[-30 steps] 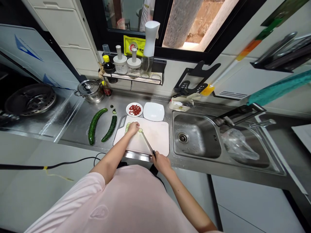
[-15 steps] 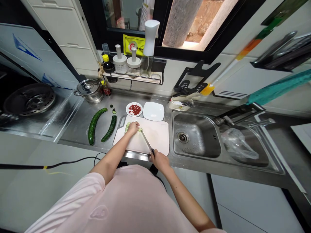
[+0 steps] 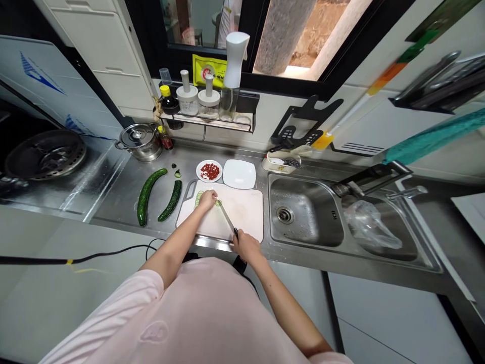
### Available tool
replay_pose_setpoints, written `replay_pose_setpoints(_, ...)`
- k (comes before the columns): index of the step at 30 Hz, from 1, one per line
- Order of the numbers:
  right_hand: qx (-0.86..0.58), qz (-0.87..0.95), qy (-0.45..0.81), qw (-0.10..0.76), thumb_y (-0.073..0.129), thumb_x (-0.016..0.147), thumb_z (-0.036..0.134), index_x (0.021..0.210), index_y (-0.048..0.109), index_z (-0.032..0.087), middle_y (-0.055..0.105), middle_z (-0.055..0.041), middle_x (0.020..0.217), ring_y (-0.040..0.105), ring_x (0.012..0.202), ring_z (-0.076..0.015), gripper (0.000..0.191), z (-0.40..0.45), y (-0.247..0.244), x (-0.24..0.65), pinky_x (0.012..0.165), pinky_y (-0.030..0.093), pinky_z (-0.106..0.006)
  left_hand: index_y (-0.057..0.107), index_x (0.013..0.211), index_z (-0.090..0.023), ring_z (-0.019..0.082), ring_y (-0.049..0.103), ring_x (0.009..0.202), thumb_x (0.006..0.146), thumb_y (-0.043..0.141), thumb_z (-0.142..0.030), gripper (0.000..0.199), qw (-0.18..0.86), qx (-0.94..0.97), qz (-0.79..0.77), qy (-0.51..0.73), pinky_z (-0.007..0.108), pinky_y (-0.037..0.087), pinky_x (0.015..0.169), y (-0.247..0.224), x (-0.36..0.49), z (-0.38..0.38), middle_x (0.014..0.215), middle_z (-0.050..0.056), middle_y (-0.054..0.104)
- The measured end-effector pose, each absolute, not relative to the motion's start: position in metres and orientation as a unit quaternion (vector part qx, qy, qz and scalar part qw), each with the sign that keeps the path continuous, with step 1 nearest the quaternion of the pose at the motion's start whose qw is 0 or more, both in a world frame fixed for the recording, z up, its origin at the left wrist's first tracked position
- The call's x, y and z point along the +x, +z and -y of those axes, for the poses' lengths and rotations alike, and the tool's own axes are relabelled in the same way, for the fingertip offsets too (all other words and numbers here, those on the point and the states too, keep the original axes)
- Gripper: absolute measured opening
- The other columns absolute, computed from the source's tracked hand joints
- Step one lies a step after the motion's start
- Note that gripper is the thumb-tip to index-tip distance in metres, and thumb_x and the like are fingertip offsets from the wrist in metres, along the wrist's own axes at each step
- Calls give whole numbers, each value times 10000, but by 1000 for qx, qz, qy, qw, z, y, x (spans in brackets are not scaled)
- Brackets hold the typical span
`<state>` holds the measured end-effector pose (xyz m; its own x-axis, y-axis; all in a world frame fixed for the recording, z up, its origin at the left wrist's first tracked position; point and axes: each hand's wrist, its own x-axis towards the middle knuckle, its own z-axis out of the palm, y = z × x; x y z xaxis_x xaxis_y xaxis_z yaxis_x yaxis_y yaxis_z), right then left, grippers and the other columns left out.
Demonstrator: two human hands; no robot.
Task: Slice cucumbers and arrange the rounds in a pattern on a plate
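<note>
My right hand (image 3: 246, 246) grips the dark handle of a knife (image 3: 227, 218), whose blade points up and left over the white cutting board (image 3: 248, 212). A round cucumber slice (image 3: 219, 203) is at the blade's tip. My left hand (image 3: 206, 200) is over the board's left half, fingers drawn together just beside that slice; whether something is pinched in them is hidden. Cut cucumber slices (image 3: 198, 198) lie on the board left of this hand, partly covered by it. Two whole-looking cucumbers, a longer one (image 3: 145, 198) and a shorter one (image 3: 172, 201), lie left of the board.
Behind the board stand a plate of chopped red pieces (image 3: 209, 171) and a white square plate (image 3: 239, 174). The sink (image 3: 306, 215) is to the right, with a plastic bag (image 3: 373, 225) beyond. A lidded pot (image 3: 140, 141) and a wok (image 3: 45, 154) are at left.
The knife and my right hand have shifted very slightly left, the blade tip staying at the cucumber slice. My left hand has hardly moved.
</note>
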<state>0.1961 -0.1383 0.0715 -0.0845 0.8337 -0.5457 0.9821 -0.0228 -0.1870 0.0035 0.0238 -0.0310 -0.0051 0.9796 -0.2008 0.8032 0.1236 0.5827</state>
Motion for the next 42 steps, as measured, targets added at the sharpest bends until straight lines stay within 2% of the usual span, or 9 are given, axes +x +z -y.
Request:
replay_pose_setpoints(15,664,-687,-263,133,305,938,381,1066,528,172,674,-126,954,640,904,-255,332,137,68,195,725,410,-327,662,882,-198,140,565,780,738,607,-157,159,293,645,-690,147,234,379,697,-25,4,-22,818,19,658)
replay_pose_setpoints(28,662,-684,-272,143,292,947,388,1082,520,174,675,-123,973,638,921,-250,340,153,70,205,750,407,-329,663,891,-204,148,557,816,756,570,-147,174,281,648,-692,147,239,392,741,-22,5,-19,850,22,655)
replay_pose_setpoints(34,662,-684,-272,140,289,954,412,1070,515,176,673,-123,976,633,934,-253,346,159,71,208,761,401,-332,667,924,-197,163,562,848,782,552,-142,190,268,653,-689,165,264,408,800,-19,7,-10,907,49,633)
replay_pose_setpoints(42,665,-677,-283,138,282,961,399,1073,507,180,669,-113,975,627,939,-240,334,166,66,211,769,386,-320,652,1089,-186,210,519,1021,853,486,-180,288,220,703,-649,190,304,383,935,-19,9,13,1034,95,574)
